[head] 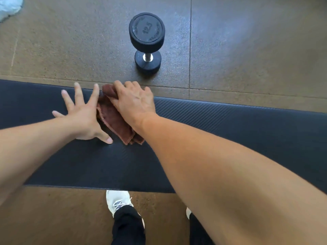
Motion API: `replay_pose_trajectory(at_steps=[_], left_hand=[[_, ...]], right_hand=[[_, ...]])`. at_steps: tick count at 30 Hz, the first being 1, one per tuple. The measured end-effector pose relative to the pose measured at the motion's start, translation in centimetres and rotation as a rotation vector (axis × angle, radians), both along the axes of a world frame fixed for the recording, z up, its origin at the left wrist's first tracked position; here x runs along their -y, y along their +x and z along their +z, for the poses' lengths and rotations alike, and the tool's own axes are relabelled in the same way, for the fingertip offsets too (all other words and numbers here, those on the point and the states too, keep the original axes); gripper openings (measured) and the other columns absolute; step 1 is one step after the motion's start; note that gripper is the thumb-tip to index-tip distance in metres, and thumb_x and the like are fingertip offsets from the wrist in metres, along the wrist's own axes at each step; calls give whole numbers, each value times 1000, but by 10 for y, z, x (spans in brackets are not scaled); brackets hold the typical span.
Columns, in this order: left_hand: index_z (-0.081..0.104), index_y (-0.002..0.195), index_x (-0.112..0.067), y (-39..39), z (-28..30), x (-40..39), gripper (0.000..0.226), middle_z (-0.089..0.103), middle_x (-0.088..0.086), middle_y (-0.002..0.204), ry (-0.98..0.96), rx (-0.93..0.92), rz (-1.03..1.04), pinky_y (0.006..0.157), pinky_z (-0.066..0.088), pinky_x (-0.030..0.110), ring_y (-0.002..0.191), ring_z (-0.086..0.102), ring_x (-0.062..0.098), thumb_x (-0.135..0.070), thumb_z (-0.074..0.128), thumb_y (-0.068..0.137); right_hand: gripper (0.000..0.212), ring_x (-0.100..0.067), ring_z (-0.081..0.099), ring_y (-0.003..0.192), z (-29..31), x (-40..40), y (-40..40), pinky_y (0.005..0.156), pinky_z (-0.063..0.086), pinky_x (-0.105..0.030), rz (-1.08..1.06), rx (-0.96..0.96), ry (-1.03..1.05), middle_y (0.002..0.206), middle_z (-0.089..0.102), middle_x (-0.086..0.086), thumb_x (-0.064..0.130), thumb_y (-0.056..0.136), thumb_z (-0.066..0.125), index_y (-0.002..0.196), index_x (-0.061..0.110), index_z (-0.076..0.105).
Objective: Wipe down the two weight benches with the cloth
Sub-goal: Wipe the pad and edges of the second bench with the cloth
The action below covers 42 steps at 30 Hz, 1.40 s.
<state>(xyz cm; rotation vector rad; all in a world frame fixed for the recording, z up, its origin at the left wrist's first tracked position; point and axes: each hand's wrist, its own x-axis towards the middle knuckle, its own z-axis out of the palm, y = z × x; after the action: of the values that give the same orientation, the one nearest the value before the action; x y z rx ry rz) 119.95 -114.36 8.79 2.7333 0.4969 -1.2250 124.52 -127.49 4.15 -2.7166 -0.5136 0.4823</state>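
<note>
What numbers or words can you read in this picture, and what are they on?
"12.5": on the round top end of the black dumbbell standing on the floor.
Small lettering curving around that same end: too blurred to read.
Nothing readable on the bench, cloth or shoe.

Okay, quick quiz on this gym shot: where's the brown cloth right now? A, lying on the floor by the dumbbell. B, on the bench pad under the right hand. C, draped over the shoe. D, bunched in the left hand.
B: the cloth lies on the bench with the right hand pressing on it, while the left hand rests flat on the pad beside it.
</note>
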Motion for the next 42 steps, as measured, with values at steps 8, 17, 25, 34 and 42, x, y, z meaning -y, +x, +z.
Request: replay_pose_trajectory(at_steps=[8, 17, 25, 34, 42], left_hand=[[-19, 158, -31, 10, -2, 152, 162, -35, 8, 162, -118, 10, -447, 120, -4, 64, 148, -32, 38, -71, 89, 44], [-32, 152, -37, 15, -6, 301, 165, -39, 5, 160, -136, -5, -454, 111, 2, 78, 146, -35, 37, -62, 93, 48], [-35, 150, -35, 9, -7, 299, 167, -39, 5, 160, -95, 39, -475, 113, 6, 76, 147, -34, 37, -66, 92, 47], [-34, 152, -25, 6, -12, 292, 169, -38, 0, 161, -119, 86, -461, 116, 3, 73, 148, -34, 31, -70, 89, 45], [-25, 156, -10, 12, -5, 334, 169, -35, 13, 161, -185, 149, -525, 126, -1, 51, 151, -27, 32, -73, 87, 46]], right_hand=[[38, -21, 52, 124, -8, 191, -16, 101, 38, -42, -67, 93, 3, 125, 61, 4, 47, 101, 48, 135, 33, 55], [54, -23, 19, 157, 4, 491, -58, 128, 9, -48, -457, 93, -273, 163, 39, -2, 34, 99, 43, 153, 27, 44], [57, -25, 23, 156, -3, 406, -83, 127, 15, -48, -595, 166, -101, 163, 40, -1, 26, 92, 53, 148, 23, 53], [64, -22, 17, 158, -13, 302, -82, 127, 7, -49, -188, 124, -146, 168, 28, 2, 37, 95, 34, 158, 27, 37], [64, -25, 34, 150, -15, 356, -40, 125, 14, -53, -120, 128, -164, 157, 47, -1, 47, 94, 31, 153, 27, 44]])
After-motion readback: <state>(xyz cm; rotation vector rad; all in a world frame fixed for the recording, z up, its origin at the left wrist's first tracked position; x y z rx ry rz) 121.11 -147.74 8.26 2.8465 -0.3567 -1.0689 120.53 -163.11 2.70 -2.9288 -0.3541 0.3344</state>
